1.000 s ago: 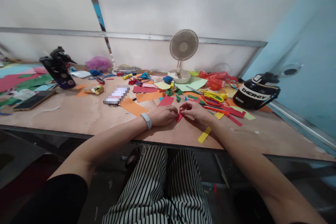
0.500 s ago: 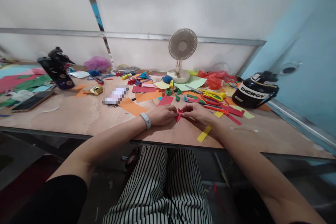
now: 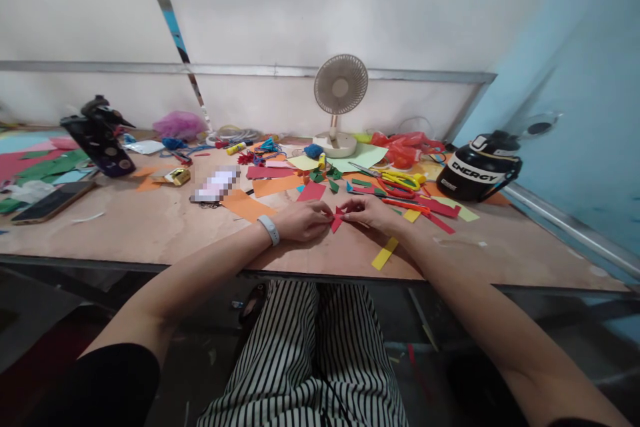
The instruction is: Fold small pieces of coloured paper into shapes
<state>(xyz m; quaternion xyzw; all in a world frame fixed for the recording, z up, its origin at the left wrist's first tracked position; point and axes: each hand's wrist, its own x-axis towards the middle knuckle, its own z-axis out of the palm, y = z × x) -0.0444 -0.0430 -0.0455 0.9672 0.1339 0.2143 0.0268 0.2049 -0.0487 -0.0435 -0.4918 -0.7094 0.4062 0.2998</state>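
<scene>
A small folded piece of red paper (image 3: 337,219) with pointed corners is held just above the table, between my two hands. My left hand (image 3: 305,221), with a pale band on its wrist, pinches its left side. From the other side, the thumb and fingers of my right hand (image 3: 369,212) grip its right edge. Fingertips cover part of the paper. Close behind it lie a flat red paper piece (image 3: 311,191) and several small green folded paper pieces (image 3: 317,175). A yellow paper strip (image 3: 385,253) rests beside my right forearm.
Yellow-handled scissors (image 3: 400,179) and an orange-handled tool (image 3: 406,205) lie among paper strips to the right. Behind stands a white fan (image 3: 341,85). A black jug (image 3: 479,168) is at the right, a dark bottle (image 3: 99,140) and phone (image 3: 54,202) at the left. Orange paper (image 3: 247,205) lies left of centre.
The view has shifted slightly, so the table things sit a little further left. Both hands keep their pinch on the red paper, which shows slightly more spread out.
</scene>
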